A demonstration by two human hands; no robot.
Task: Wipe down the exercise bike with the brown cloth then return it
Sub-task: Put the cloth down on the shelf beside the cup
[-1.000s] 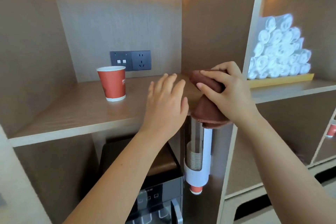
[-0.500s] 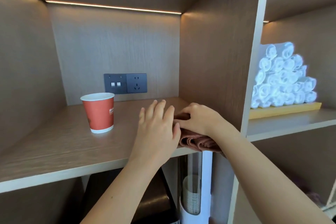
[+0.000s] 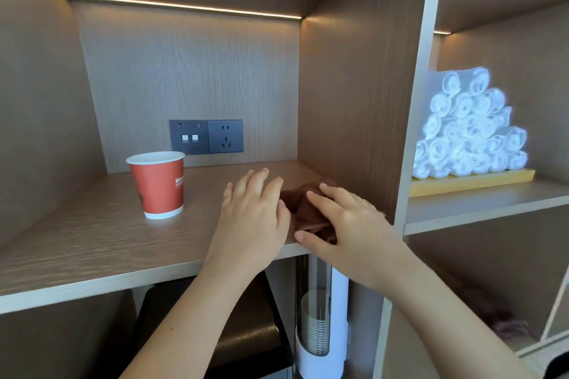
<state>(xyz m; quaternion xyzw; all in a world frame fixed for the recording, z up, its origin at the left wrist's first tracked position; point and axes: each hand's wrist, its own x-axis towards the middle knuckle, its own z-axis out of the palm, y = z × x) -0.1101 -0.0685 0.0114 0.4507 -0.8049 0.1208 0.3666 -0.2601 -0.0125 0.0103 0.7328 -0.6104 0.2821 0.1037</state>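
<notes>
The brown cloth lies bunched on the wooden shelf, in the right corner against the upright panel. My right hand rests flat on top of the cloth, fingers straight, thumb at the cloth's front edge. My left hand lies flat on the shelf just left of the cloth, its fingers extended and touching the cloth's left side. Much of the cloth is hidden under my right hand. The exercise bike is not in view.
A red paper cup stands on the shelf to the left. A socket plate is on the back wall. Rolled white towels fill the right compartment. A cup dispenser hangs below the shelf.
My right hand brought the cloth from the shelf edge down onto the shelf and now lies flat on it. My left hand stays beside it.
</notes>
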